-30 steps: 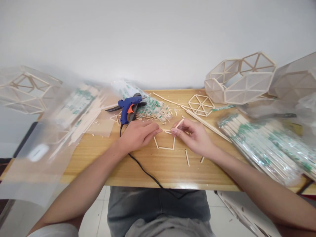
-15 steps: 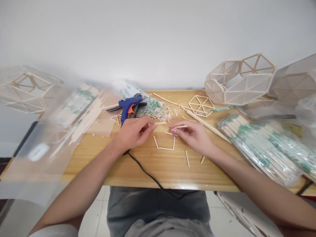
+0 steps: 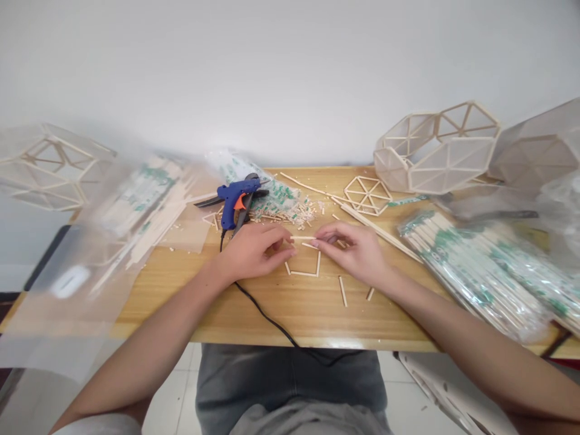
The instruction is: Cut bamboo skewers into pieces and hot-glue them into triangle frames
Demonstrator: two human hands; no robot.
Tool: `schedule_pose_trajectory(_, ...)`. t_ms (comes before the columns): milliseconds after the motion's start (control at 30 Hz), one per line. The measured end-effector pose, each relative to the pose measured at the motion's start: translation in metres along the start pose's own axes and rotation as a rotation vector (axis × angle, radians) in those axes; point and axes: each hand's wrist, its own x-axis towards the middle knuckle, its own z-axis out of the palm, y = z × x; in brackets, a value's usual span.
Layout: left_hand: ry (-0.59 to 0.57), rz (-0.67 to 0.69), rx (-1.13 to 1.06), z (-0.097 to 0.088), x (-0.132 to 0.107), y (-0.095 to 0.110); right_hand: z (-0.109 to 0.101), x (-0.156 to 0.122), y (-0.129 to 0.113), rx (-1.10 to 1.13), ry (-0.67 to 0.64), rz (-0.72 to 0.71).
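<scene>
My left hand (image 3: pixel 259 249) is closed, its thumb and fingers pinching the end of a short wooden stick (image 3: pixel 302 238). Opposite it, my right hand (image 3: pixel 352 246) pinches at the stick's other end. Whether two sticks lie together between my fingertips I cannot tell. Just below, several short sticks (image 3: pixel 304 273) lie on the table in a partial polygon outline, partly covered by my fingers. Nearer me is a loose short stick (image 3: pixel 343 291), with another short stick (image 3: pixel 370 293) beside my right wrist.
A blue glue gun (image 3: pixel 233 198) stands behind my left hand, its black cable (image 3: pixel 267 315) running to the table's front edge. Stick offcuts (image 3: pixel 294 214) are heaped behind. A hexagonal stick frame (image 3: pixel 368 195), paneled structure (image 3: pixel 453 163) and bagged sticks (image 3: pixel 471 272) are at right.
My hands have come together. The sticks they held apart now meet or overlap between my fingertips. My left hand moved slightly right and now covers part of the outline's left stick.
</scene>
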Motion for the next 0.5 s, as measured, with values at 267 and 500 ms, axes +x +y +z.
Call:
schedule_pose_trajectory(267, -0.013, 0.017, 0.021, 0.0017, 0.0016, -0.0013, -0.0011, -0.0016, -0.0051, -0.135, -0.036, -0.095)
schedule_pose_trajectory(500, -0.036, 0.069, 0.063, 0.0025, 0.0028, -0.0011, -0.0002, -0.0028, -0.005, -0.209, -0.009, -0.153)
